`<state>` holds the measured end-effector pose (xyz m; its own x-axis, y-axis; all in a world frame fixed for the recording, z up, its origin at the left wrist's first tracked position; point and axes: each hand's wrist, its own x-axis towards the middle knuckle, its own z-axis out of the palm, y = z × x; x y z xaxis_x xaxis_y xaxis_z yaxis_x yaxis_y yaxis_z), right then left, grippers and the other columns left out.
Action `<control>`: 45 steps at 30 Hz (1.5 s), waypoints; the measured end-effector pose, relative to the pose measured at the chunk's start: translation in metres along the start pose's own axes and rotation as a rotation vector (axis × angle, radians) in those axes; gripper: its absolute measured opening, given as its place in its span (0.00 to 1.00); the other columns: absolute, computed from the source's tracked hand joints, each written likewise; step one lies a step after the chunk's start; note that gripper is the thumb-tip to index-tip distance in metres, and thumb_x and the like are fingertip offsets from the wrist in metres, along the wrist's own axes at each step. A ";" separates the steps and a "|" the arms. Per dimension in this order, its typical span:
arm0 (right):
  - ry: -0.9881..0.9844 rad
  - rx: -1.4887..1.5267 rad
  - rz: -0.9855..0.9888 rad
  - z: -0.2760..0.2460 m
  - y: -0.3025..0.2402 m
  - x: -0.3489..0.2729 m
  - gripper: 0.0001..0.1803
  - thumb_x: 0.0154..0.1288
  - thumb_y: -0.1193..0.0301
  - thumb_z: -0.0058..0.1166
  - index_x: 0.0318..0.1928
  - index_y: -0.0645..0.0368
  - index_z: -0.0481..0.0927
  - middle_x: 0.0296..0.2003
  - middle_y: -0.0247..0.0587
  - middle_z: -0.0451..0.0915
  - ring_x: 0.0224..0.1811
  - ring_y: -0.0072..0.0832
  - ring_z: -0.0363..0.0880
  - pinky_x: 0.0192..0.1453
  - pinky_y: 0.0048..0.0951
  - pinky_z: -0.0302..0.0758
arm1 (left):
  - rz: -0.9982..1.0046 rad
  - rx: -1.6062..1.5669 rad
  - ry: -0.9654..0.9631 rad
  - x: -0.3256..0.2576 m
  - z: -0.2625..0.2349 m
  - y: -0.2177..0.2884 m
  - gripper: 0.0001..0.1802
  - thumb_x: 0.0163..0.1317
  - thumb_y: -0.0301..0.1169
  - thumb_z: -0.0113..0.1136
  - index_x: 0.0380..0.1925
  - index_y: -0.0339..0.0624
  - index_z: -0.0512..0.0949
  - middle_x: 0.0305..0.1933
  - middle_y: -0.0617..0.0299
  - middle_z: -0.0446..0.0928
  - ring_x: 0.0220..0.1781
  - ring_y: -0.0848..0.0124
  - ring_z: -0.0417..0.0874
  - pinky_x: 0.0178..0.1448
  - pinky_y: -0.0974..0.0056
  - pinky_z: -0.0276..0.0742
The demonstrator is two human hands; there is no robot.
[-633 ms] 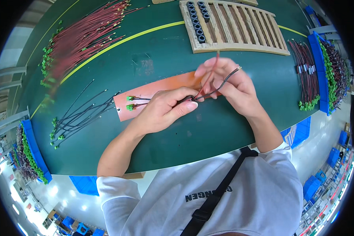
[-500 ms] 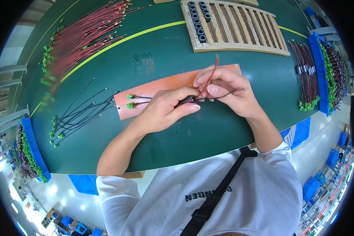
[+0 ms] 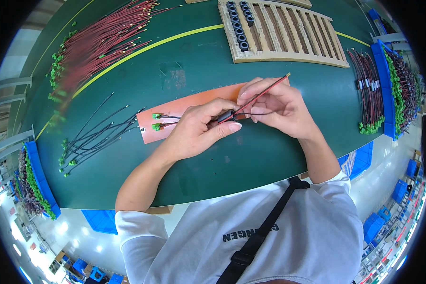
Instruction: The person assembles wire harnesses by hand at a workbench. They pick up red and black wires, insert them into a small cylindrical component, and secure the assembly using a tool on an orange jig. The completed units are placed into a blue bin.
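Green table (image 3: 270, 156) bears wire bundles (image 3: 104, 38); both hands, left (image 3: 199, 130) and right (image 3: 274, 106), pinch a red wire (image 3: 265, 93).

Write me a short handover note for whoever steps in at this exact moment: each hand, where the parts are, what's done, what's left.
Left hand: grip shut on a small black ring.
Right hand: pinches a red wire and black wire that run into the ring.
Orange mat: two green plugs lie on it.
More rings sit in the slatted tray.
Done: finished sets in the blue bin.
Left: red wires and black wires wait.
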<state>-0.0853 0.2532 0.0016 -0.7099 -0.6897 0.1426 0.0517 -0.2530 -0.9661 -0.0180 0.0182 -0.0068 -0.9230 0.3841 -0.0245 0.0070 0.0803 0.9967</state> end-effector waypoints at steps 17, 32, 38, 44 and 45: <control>0.273 -0.181 0.171 0.018 -0.002 -0.004 0.16 0.78 0.65 0.56 0.43 0.68 0.87 0.27 0.33 0.82 0.25 0.16 0.74 0.31 0.19 0.72 | -0.041 0.177 0.008 0.000 0.005 0.006 0.21 0.63 0.28 0.73 0.54 0.38 0.80 0.39 0.66 0.78 0.35 0.80 0.73 0.38 0.72 0.70; 0.498 -0.012 0.175 0.003 -0.007 0.001 0.20 0.78 0.62 0.57 0.32 0.68 0.83 0.36 0.44 0.85 0.23 0.17 0.74 0.26 0.23 0.72 | -0.032 0.072 0.006 0.000 0.001 0.002 0.19 0.74 0.29 0.61 0.61 0.33 0.76 0.40 0.64 0.78 0.39 0.77 0.78 0.47 0.69 0.76; 0.518 -0.097 0.084 0.006 -0.007 0.000 0.19 0.78 0.65 0.56 0.33 0.68 0.84 0.39 0.45 0.87 0.26 0.17 0.75 0.27 0.21 0.72 | -0.018 0.088 0.042 0.001 0.002 -0.001 0.20 0.70 0.31 0.65 0.59 0.35 0.79 0.52 0.55 0.85 0.49 0.70 0.86 0.56 0.65 0.80; 0.492 -0.160 0.009 0.006 -0.007 0.000 0.18 0.78 0.67 0.56 0.33 0.68 0.84 0.39 0.44 0.87 0.26 0.17 0.75 0.27 0.19 0.72 | -0.065 0.072 0.056 0.003 0.002 0.006 0.19 0.72 0.31 0.63 0.59 0.35 0.79 0.48 0.57 0.85 0.47 0.71 0.86 0.54 0.66 0.80; 0.490 -0.159 0.002 0.006 -0.007 0.000 0.18 0.78 0.67 0.56 0.33 0.68 0.84 0.39 0.43 0.87 0.26 0.16 0.75 0.27 0.19 0.72 | -0.086 0.081 0.045 0.003 0.001 0.007 0.18 0.73 0.30 0.62 0.59 0.35 0.79 0.46 0.59 0.84 0.45 0.72 0.84 0.53 0.67 0.79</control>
<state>-0.0808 0.2510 0.0100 -0.9578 -0.2811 0.0601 -0.0272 -0.1195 -0.9925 -0.0203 0.0213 0.0001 -0.9377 0.3315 -0.1044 -0.0434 0.1863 0.9815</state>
